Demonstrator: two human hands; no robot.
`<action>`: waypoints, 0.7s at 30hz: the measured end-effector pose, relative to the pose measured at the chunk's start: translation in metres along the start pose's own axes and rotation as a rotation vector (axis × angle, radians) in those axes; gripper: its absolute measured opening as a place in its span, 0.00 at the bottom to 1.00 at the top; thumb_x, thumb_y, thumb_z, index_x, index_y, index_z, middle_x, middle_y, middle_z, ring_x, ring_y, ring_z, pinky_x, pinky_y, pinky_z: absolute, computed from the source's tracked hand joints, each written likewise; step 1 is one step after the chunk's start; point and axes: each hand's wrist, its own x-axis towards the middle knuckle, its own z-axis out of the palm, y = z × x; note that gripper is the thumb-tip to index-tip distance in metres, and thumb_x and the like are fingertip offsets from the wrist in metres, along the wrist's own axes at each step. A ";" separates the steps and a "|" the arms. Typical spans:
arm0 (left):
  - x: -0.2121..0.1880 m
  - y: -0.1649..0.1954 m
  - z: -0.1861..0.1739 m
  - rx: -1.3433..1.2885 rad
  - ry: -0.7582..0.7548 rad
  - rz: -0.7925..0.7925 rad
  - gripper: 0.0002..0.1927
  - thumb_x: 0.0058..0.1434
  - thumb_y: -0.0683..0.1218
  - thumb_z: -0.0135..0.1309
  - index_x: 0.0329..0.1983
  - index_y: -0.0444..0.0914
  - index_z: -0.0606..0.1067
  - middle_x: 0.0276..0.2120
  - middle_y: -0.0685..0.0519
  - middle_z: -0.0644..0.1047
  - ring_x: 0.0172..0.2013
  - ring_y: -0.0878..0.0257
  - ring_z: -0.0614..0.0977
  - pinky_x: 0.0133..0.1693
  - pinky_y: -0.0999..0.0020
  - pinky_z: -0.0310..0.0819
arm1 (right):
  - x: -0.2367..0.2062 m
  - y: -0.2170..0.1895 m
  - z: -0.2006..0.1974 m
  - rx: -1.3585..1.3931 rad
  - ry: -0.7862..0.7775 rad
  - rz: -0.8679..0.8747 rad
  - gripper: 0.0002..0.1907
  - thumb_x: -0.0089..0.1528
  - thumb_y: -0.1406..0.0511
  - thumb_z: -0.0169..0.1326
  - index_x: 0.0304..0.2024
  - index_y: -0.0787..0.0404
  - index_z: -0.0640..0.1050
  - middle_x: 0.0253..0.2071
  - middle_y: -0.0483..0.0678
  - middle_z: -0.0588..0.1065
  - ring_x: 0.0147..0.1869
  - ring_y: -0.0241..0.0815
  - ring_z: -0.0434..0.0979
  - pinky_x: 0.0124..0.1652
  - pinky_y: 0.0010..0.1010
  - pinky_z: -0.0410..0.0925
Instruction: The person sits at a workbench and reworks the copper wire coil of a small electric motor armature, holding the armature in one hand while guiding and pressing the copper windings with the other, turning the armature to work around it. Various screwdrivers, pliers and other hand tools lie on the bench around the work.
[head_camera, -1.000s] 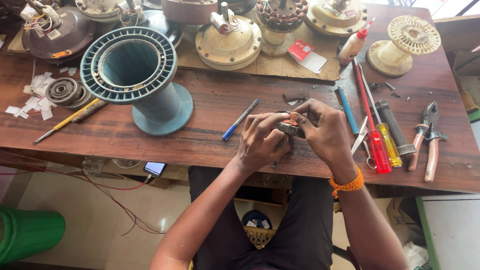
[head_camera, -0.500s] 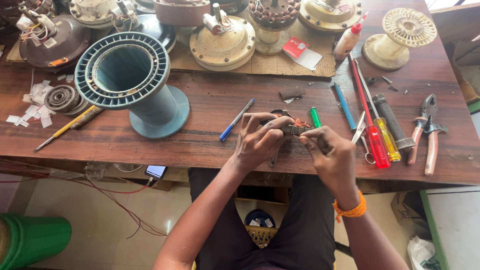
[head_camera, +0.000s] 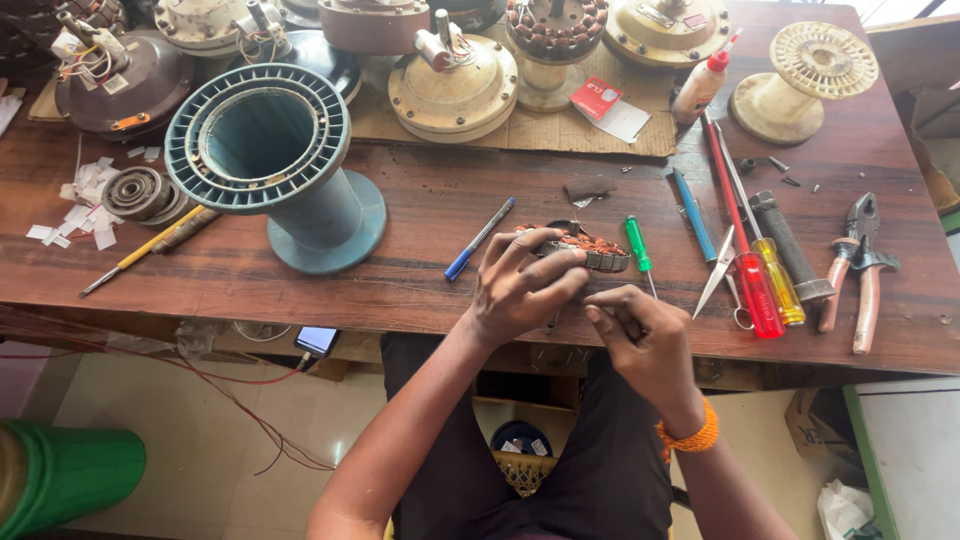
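A dark wooden workbench (head_camera: 420, 200) is stretching across a room with a pale tiled floor (head_camera: 180, 420), carrying a teal winding spool (head_camera: 275, 165), ceiling-fan motor housings (head_camera: 452, 85), screwdrivers (head_camera: 745, 245) and pliers (head_camera: 860, 265). The left hand (head_camera: 520, 290) is gripping a small copper-wound stator (head_camera: 580, 248) at the bench's near edge, fingers curled around it, while the right hand (head_camera: 645, 345) is pinching closed just below it, on what I cannot tell. Compared with 0.5 s ago, the right hand is sitting lower, uncovering the green screwdriver (head_camera: 638, 245).

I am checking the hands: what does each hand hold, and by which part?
The left hand holds a small copper-wound stator by its rim. Whether the right hand pinches anything cannot be told.
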 end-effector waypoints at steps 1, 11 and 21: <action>0.000 -0.001 0.001 -0.037 0.021 -0.023 0.08 0.61 0.45 0.64 0.42 0.45 0.78 0.54 0.59 0.75 0.55 0.57 0.80 0.53 0.58 0.72 | 0.004 -0.005 -0.005 -0.014 -0.002 -0.053 0.05 0.61 0.71 0.63 0.39 0.62 0.81 0.24 0.41 0.72 0.25 0.25 0.64 0.26 0.22 0.58; -0.008 -0.002 0.012 -0.099 0.108 -0.173 0.12 0.54 0.41 0.67 0.34 0.40 0.74 0.56 0.51 0.71 0.52 0.56 0.79 0.50 0.59 0.75 | 0.064 -0.025 -0.003 -0.209 0.003 0.006 0.05 0.62 0.67 0.65 0.38 0.63 0.82 0.20 0.48 0.73 0.22 0.32 0.66 0.26 0.30 0.60; 0.001 0.000 0.009 -0.036 -0.061 -0.084 0.14 0.59 0.44 0.65 0.31 0.41 0.69 0.59 0.60 0.77 0.55 0.60 0.76 0.56 0.61 0.66 | 0.076 -0.003 -0.014 -0.183 -0.042 0.121 0.05 0.64 0.67 0.62 0.40 0.62 0.82 0.27 0.42 0.79 0.28 0.28 0.73 0.28 0.25 0.65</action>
